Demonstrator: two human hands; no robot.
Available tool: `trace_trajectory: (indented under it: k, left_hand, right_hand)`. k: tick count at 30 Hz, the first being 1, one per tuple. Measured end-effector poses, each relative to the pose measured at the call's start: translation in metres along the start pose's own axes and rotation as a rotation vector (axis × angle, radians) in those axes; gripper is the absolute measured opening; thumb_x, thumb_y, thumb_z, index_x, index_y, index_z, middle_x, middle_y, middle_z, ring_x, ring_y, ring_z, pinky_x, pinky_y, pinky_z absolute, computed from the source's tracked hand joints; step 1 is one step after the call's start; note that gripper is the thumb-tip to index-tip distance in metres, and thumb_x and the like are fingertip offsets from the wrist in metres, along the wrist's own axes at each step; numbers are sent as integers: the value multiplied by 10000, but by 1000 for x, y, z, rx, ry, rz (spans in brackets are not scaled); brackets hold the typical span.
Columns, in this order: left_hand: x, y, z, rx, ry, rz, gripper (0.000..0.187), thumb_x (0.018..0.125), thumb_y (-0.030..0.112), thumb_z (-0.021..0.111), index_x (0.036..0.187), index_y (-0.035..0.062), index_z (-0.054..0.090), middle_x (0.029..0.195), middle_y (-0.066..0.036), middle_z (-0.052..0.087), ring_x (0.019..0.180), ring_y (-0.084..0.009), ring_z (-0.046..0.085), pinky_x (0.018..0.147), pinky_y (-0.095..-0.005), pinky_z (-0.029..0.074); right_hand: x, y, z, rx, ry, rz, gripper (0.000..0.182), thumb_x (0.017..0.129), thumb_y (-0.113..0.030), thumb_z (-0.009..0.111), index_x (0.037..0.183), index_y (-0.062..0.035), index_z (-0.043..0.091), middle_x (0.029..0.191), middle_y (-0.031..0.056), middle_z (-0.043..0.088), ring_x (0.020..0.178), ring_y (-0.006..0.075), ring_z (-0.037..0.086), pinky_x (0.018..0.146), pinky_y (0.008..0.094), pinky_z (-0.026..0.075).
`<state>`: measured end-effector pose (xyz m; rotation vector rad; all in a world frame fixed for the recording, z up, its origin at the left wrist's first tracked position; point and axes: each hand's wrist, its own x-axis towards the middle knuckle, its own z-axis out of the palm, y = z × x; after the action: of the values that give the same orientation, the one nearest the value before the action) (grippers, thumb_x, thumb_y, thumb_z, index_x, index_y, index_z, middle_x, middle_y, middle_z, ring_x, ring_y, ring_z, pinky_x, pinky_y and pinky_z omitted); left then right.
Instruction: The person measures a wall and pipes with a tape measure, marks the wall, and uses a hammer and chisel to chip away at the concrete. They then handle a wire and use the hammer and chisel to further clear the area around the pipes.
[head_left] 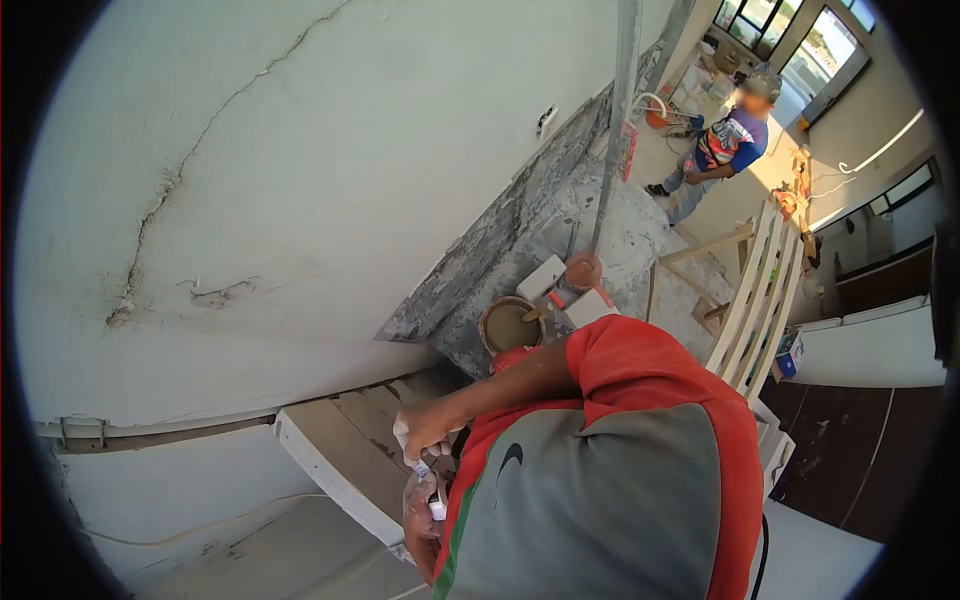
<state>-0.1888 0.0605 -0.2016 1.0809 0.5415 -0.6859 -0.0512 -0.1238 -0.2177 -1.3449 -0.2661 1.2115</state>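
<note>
My right arm reaches across from a red sleeve. Its hand (428, 430), with whitish fingertips, is closed in a pinch, and a small pale item (420, 466) shows just below the fingers. My left hand (416, 508) sits close under it, curled around a small white object (438, 505) whose kind I cannot make out. My shirt hides part of the left forearm. Both hands are in front of my grey and red shirt (600, 490), above a wooden plank platform (350, 425). Beyond my right forearm stands a bucket of greyish mix (507, 328), with a tool handle (537, 313) at its rim.
White blocks (541, 278) and a reddish bucket (584, 268) stand beyond the mix bucket. A metal upright (612, 130) rises by the cracked wall (330, 200). Slatted wooden boards (765, 295) stand at right. Another person (722, 145) stands farther back.
</note>
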Motion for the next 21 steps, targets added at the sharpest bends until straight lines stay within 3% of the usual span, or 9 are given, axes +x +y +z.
trace_trajectory:
  k: [3,9,10,12,14,15,16,21]
  left_hand:
    - [-4,10,5,79,182,-114,251,834,273,693,886,48,595,673,-28,583,512,-114,521,453,-252,413]
    - [-23,24,-57,275,44,-280,244,834,269,687,837,38,610,658,-38,588,542,-121,552,470,-254,426]
    - [-37,42,-40,477,181,-263,269,834,298,680,806,38,617,667,-50,607,555,-137,574,486,-268,439]
    - [-63,68,-77,834,271,-184,340,828,360,664,790,22,661,669,-23,585,561,-133,513,536,-314,423]
    - [-112,113,-100,1046,546,-190,370,819,357,675,702,6,655,598,-24,558,558,-134,500,529,-328,412]
    - [-138,145,-94,1183,675,-231,373,825,354,657,696,5,651,595,-37,587,556,-125,512,526,-309,407]
    - [-165,171,-88,1220,842,-223,376,815,333,684,667,-10,649,550,-79,564,506,-166,499,508,-363,410]
    - [-281,287,-57,1545,1243,-224,295,739,247,709,662,-32,651,544,-107,551,486,-202,498,500,-386,400]
  right_hand:
    - [-17,-25,-25,187,111,-126,215,749,-153,710,833,20,615,704,101,610,516,148,570,425,300,478]
    - [-84,-62,-113,393,469,-527,225,808,-147,677,826,61,594,653,84,572,456,124,525,405,255,444]
    - [-95,-64,-126,444,496,-528,213,834,-143,671,825,53,590,644,75,564,466,117,524,421,260,452]
    - [-90,-51,-147,475,630,-500,200,874,-157,643,852,31,576,628,61,545,495,137,519,460,284,458]
    - [-66,-22,-165,544,605,-471,161,902,-148,613,898,7,570,703,60,559,548,132,522,486,300,464]
    - [-52,-9,-165,589,551,-439,142,917,-146,602,934,-6,580,769,54,571,595,123,536,511,308,483]
    - [-34,6,-161,612,497,-375,137,925,-148,598,953,-15,586,795,52,577,619,120,539,542,315,496]
    - [84,39,-120,705,289,-135,175,955,-190,585,1032,-33,586,864,64,593,715,138,560,653,346,526]
